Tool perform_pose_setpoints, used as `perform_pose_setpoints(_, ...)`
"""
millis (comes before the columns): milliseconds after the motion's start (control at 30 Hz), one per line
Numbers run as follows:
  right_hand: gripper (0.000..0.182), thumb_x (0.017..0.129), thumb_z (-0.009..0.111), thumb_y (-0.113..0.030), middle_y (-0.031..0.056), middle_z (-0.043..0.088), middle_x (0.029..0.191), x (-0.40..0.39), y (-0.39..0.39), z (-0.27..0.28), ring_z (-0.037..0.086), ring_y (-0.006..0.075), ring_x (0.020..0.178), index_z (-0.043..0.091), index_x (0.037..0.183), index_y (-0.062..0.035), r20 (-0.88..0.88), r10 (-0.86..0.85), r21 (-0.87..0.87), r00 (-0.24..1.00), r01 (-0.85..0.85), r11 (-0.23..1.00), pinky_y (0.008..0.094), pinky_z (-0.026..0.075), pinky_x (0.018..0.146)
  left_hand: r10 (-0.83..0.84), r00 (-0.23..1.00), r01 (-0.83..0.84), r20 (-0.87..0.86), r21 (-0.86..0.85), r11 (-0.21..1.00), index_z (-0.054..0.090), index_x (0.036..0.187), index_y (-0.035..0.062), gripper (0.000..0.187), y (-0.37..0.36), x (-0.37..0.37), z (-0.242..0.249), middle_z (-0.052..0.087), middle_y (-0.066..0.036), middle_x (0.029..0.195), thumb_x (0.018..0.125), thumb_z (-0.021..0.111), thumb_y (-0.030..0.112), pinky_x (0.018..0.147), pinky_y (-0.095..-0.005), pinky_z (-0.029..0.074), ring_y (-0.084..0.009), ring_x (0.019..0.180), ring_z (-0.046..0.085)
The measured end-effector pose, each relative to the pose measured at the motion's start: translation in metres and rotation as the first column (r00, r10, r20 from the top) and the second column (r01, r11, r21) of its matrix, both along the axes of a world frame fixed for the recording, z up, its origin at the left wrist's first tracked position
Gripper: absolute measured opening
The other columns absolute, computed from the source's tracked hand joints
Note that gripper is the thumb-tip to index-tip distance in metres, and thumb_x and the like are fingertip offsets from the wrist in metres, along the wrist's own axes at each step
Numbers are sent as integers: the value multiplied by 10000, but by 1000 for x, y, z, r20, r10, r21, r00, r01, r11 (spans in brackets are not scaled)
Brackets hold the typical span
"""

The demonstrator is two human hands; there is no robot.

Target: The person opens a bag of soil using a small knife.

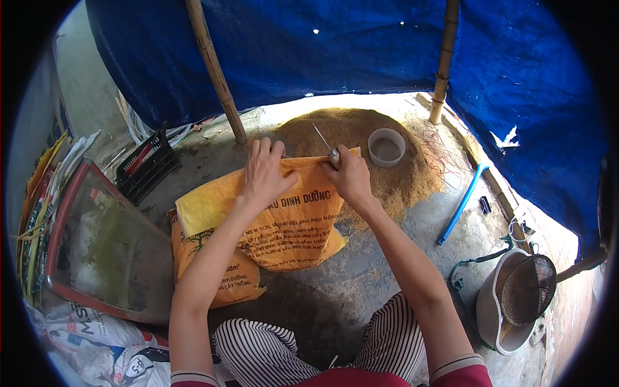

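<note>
Both bare arms reach forward from short red sleeves. The left hand (pixel 264 173) lies palm-down, fingers (pixel 263 149) spread flat and pointing away. The right hand (pixel 351 175) is curled into a closed grip, apparently with its thumb tucked beneath, wrist slightly bent.

The right hand (pixel 350 175) covers the handle of a thin metal tool (pixel 322 137), so its kind is unclear, perhaps a needle. The left hand (pixel 264 173) hides part of the orange bag's (pixel 284 219) print.
</note>
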State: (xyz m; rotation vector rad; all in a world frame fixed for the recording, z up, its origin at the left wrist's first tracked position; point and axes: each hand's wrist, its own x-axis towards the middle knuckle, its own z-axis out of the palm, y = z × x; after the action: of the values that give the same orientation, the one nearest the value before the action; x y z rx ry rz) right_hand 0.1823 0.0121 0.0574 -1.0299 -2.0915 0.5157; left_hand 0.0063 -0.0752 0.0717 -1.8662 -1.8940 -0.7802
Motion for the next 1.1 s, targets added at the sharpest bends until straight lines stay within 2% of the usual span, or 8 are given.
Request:
perform_pose_setpoints(200, 245, 792, 666, -230, 179, 623, 748, -1, 1, -1, 609, 385, 758, 525, 883, -52, -13, 4, 12, 1000, -4, 1000, 466, 463, 646, -134, 991, 133, 5, 100, 986, 484, 905, 8, 253, -11, -16, 4, 455, -133, 913, 701, 627, 47, 797, -407, 437, -306, 934, 477)
perform_pose_setpoints(400, 233, 785, 660, -217, 184, 621, 751, -1, 0, 2, 607, 389, 758, 524, 874, -50, -24, 1, -27, 1000, -2, 1000, 467, 460, 646, -247, 966, 253, -82, 68, 965, 572, 860, -3, 167, -20, -20, -5, 447, -130, 893, 712, 634, 44, 761, -412, 436, -295, 896, 473)
perform_pose_setpoints(533, 232, 782, 661, -216, 187, 620, 746, -3, 0, 0, 606, 393, 753, 524, 870, -50, -20, 1, -18, 1000, -2, 1000, 469, 461, 643, -149, 989, 148, -1, 155, 977, 604, 800, -1, 141, -24, 8, -11, 442, -129, 894, 707, 674, 78, 767, -397, 426, -286, 872, 460)
perform_pose_setpoints(600, 228, 781, 659, -213, 188, 620, 741, -3, 1, -2, 607, 397, 747, 528, 872, -51, -36, 9, 2, 999, -9, 1000, 470, 464, 640, 29, 995, -6, -96, 230, 973, 606, 781, 2, 168, -20, 19, -17, 442, -130, 880, 696, 702, 111, 782, -383, 414, -280, 864, 451)
perform_pose_setpoints(700, 226, 782, 662, -212, 185, 622, 738, -3, 1, -3, 609, 396, 742, 530, 872, -51, -42, 7, -1, 999, -7, 1000, 470, 467, 638, 84, 993, -61, -88, 241, 969, 608, 758, 8, 180, -12, 23, -28, 447, -122, 858, 689, 722, 128, 792, -383, 404, -281, 863, 449)
perform_pose_setpoints(833, 231, 782, 667, -215, 181, 625, 742, -1, 0, -1, 612, 391, 744, 533, 874, -51, -19, -9, -1, 1000, 9, 1000, 469, 468, 640, 56, 994, -40, -91, 168, 985, 614, 806, -25, 216, -11, 13, -30, 456, -110, 901, 725, 707, 152, 833, -378, 400, -264, 904, 438)
perform_pose_setpoints(933, 232, 783, 672, -218, 177, 628, 745, -1, 0, 0, 614, 385, 748, 536, 876, -54, -13, -10, 7, 1000, 10, 1000, 468, 469, 638, -15, 998, 30, -68, 232, 972, 613, 751, 6, 119, -16, 7, -24, 456, -109, 851, 709, 700, 75, 759, -386, 408, -278, 852, 455)
perform_pose_setpoints(1100, 221, 800, 663, -222, 169, 634, 757, -1, -1, 3, 614, 377, 754, 540, 877, -55, 27, 15, 8, 1000, -15, 1000, 470, 467, 640, -69, 992, 50, 107, 175, 983, 612, 729, -15, 92, -21, -8, -15, 451, -115, 807, 717, 682, 44, 750, -370, 407, -278, 845, 456)
